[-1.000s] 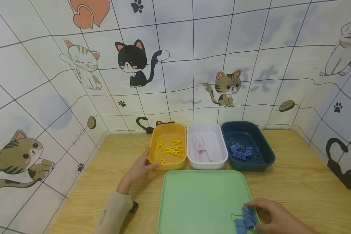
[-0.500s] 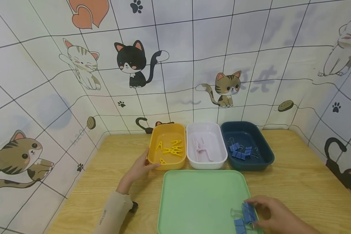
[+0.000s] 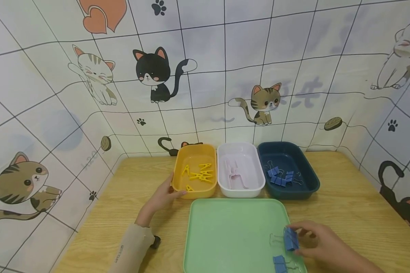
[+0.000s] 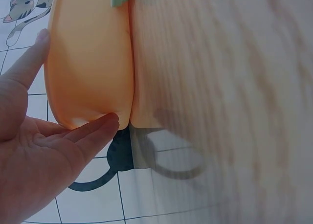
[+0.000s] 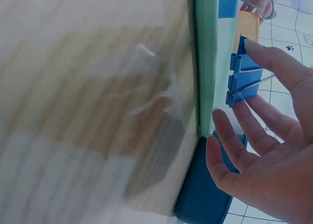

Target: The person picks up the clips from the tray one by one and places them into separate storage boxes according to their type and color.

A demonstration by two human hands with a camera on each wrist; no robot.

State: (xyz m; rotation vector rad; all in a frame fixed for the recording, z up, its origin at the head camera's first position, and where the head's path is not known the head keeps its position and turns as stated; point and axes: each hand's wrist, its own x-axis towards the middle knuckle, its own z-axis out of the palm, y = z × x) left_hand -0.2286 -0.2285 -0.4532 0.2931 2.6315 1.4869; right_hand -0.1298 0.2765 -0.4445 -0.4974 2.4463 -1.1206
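Observation:
My left hand [image 3: 162,195] rests at the front-left corner of a yellow box [image 3: 196,154], thumb on the front wall and fingers along the side. In the left wrist view its fingers look fairly straight against the box's wall [image 4: 90,62]. On the right, my right hand [image 3: 322,244] pinches a small bunch of blue binder clips [image 3: 290,239] between thumb and fingertips, over the right edge of a green tray [image 3: 235,227]. Several clip spines show side by side on the held binder clips [image 5: 244,82]. Another blue binder clip [image 3: 279,264] lies on the tray below.
Small yellow clips [image 3: 201,176] lie in the yellow box. Beside it stand a white box [image 3: 240,151] with pale pink clips [image 3: 235,175] and a dark blue box [image 3: 281,150] with several blue binder clips [image 3: 279,178]. A cat-patterned wall covering [image 3: 208,94] rises behind the table.
My right hand has drawn the blue binder clips together and moved them slightly away from me, apart from the one left on the tray. The left hand stays at the yellow box.

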